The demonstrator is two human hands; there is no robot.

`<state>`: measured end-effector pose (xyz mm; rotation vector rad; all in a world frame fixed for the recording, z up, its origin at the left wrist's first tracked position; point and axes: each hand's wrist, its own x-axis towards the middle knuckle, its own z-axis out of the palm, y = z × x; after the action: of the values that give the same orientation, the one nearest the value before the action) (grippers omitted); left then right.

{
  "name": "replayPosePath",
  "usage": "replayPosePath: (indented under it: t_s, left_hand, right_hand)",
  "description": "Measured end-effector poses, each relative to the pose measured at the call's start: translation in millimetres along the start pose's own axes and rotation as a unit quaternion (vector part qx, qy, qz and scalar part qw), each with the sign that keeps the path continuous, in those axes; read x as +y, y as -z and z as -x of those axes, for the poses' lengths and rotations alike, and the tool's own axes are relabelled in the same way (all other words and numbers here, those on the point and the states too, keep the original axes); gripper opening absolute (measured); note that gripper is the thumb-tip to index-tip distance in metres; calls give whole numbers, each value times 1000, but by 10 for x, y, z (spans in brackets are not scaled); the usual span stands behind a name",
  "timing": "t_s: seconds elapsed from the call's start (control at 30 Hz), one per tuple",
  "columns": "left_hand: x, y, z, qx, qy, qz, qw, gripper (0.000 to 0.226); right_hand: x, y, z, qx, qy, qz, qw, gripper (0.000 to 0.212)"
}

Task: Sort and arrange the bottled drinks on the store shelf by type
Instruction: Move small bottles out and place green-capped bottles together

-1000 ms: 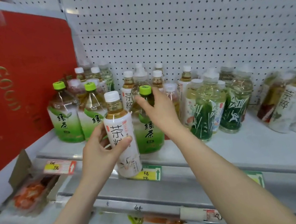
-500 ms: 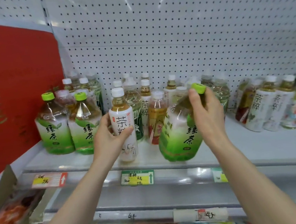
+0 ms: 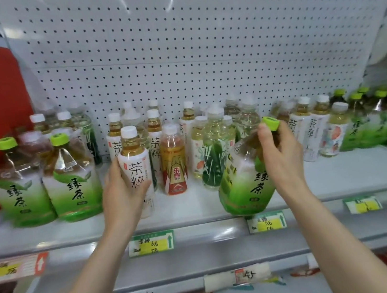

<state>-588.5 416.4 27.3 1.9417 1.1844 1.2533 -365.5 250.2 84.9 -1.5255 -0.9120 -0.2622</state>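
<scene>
Two big green-capped plastic bottles (image 3: 73, 187) stand left on the grey metal shelf (image 3: 197, 209) (side by side), slim white-capped bottles (image 3: 38, 121) behind.

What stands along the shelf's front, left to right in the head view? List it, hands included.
Far-left green tea bottle → second green tea bottle → left hand gripping the white-label tea bottle → red-and-gold bottle → leaf-print bottle → tilted green tea bottle, held at its neck by the right hand → floral-label bottle.

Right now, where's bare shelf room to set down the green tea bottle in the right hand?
Front strip of the shelf between the white tea bottle in the left hand and the tilted green tea bottle; the front strip right of the right hand. Crowded along the pegboard and far left.
</scene>
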Motion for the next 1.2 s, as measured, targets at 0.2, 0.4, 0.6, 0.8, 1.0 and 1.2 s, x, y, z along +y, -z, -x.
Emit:
replayPosePath:
  t_s: [0.2,0.4,0.6,0.8,1.0,1.2]
  left_hand:
    - [413,-336,477,88,-160,-33,983,68]
    - [1018,-1240,496,-75,-234,-24,969,59]
    - [1850,-2524,424,-147,-294,-44,944,60]
    - [2606,-3765,374,-154,-367,-57,916,58]
    - [2969,-4571,340,-140,-406,-108,897,61]
    - [3003,-4978,199,-93,-439,-252,858,78]
  right_hand:
    - [240,351,-175,43,4,28,999,25]
    - [725,986,-540,73,8,69,995,34]
    - [1464,1881,-1170,89,13,111,990,36]
    - [2301,2675,-1895,61,-13,206,977,47]
    - [2870,3025,-2385,11,-91,220,971,57]
    - [3350,3045,-2857,-1,-78,242,967,33]
